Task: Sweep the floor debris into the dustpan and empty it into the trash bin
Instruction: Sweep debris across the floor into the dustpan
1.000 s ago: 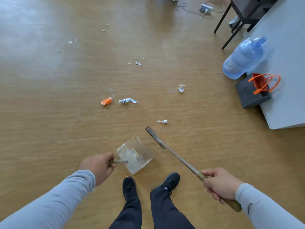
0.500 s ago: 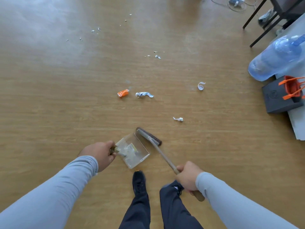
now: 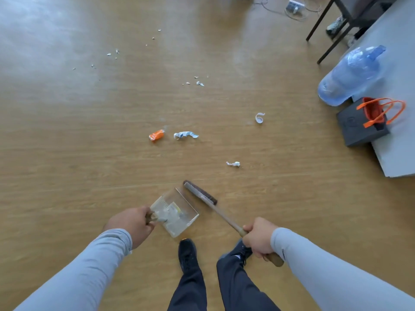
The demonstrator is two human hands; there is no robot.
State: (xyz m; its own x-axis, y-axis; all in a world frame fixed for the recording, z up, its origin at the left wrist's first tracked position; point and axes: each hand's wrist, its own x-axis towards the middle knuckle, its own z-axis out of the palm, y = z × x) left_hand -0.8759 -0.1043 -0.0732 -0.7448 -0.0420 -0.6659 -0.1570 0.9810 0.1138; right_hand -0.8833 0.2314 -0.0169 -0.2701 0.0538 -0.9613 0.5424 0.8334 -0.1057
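My left hand grips the handle of a clear plastic dustpan with a few scraps inside it. My right hand grips the wooden handle of a brush, whose dark bristle head lies just beyond the dustpan's far right edge. Debris lies ahead on the wooden floor: a small crumpled white scrap, an orange wrapper, a blue-white wrapper, a curled white strip and several tiny bits farther off. No trash bin is in view.
At the right stand a large blue water bottle, a dark box with an orange-handled bag and a grey board. Dark table legs and cables are at the far right. My feet are just below the dustpan.
The brush head has swung left to the dustpan's mouth, and my right hand has drawn in toward my body. The view panned left and then back right.
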